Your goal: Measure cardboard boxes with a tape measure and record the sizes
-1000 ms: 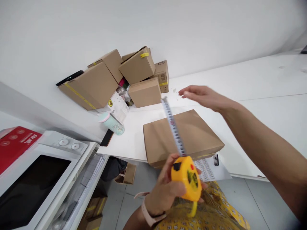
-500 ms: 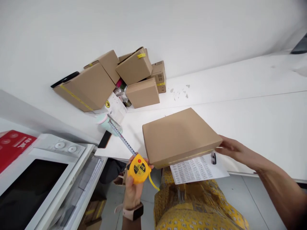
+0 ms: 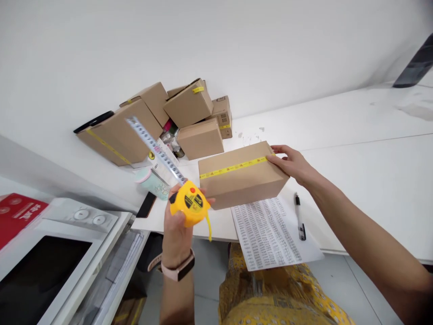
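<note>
My left hand (image 3: 179,225) is closed around a yellow tape measure (image 3: 191,204), its blade (image 3: 157,151) drawn out up and to the left. Fingers of that hand also reach the left end of a cardboard box (image 3: 241,183). A strip of yellow printed tape runs along the box. At the box's right end, my right hand (image 3: 287,164) grips the upper corner, thumb on the taped face. Beneath and in front of the box lies a printed sheet (image 3: 267,234), partly over the table edge, with a black-and-clear pen (image 3: 299,216) on it.
Several cardboard boxes (image 3: 199,137) are piled against the wall. A mint-green cup (image 3: 154,183) and a dark flat object (image 3: 146,205) stand left of my left hand. A white microwave (image 3: 50,257) with a red box (image 3: 20,216) on top is at the lower left.
The box has been turned so its yellow-taped side now faces up toward me. Both hands have moved up, and the tape blade has swung off the cup. More of the sheet and pen shows.
</note>
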The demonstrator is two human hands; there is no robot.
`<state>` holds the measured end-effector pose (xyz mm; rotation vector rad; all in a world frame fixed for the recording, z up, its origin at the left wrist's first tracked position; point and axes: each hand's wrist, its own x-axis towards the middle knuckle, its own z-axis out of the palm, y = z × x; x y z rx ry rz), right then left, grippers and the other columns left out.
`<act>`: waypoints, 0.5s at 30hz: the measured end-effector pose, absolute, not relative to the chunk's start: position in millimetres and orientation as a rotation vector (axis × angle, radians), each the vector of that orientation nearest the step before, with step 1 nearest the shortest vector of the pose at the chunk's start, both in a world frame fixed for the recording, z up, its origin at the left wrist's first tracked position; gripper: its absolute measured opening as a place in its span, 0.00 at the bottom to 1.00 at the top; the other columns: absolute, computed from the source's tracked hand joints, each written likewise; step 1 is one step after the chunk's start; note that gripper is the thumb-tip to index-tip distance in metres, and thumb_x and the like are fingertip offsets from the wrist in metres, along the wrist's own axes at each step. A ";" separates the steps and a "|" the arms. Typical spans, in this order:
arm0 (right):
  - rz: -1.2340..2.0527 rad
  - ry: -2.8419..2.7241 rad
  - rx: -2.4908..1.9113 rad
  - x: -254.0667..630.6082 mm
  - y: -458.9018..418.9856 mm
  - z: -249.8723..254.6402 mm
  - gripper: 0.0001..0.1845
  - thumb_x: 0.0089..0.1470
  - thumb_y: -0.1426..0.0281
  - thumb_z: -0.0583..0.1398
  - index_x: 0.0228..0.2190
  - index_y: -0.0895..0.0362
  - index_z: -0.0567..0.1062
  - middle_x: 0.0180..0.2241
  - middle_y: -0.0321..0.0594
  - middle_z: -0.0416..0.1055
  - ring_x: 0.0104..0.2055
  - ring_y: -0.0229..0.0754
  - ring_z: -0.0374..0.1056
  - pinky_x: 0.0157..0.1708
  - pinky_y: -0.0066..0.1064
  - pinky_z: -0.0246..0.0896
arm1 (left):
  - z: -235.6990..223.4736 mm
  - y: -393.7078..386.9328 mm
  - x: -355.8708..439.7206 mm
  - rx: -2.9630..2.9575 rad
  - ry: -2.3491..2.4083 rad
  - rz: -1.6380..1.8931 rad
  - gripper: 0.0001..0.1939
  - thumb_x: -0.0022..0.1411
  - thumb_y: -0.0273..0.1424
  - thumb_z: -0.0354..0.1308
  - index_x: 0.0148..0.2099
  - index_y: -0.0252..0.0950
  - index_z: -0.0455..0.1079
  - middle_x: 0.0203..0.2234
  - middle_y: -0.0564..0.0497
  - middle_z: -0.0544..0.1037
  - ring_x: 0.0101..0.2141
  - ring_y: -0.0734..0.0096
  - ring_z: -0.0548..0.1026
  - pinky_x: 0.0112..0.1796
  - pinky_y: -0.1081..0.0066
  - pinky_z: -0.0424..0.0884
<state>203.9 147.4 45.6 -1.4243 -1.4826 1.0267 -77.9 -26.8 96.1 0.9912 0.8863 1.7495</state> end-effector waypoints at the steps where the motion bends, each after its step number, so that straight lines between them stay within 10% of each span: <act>1: 0.960 -1.536 -1.463 200.9 154.8 47.5 0.32 0.53 0.53 0.63 0.56 0.53 0.71 0.59 0.47 0.67 0.43 0.50 0.71 0.42 0.43 0.70 | 96.4 -32.5 -69.8 0.966 0.875 1.667 0.30 0.47 0.45 0.71 0.50 0.40 0.70 0.41 0.44 0.79 0.45 0.45 0.78 0.46 0.47 0.74; 15: 0.589 -2.004 -1.247 150.6 214.1 89.5 0.18 0.60 0.67 0.55 0.44 0.59 0.82 0.49 0.45 0.77 0.50 0.49 0.71 0.52 0.37 0.62 | 70.4 2.3 -2.7 0.686 0.741 1.060 0.26 0.51 0.45 0.67 0.45 0.31 0.68 0.33 0.44 0.79 0.31 0.56 0.81 0.42 0.54 0.75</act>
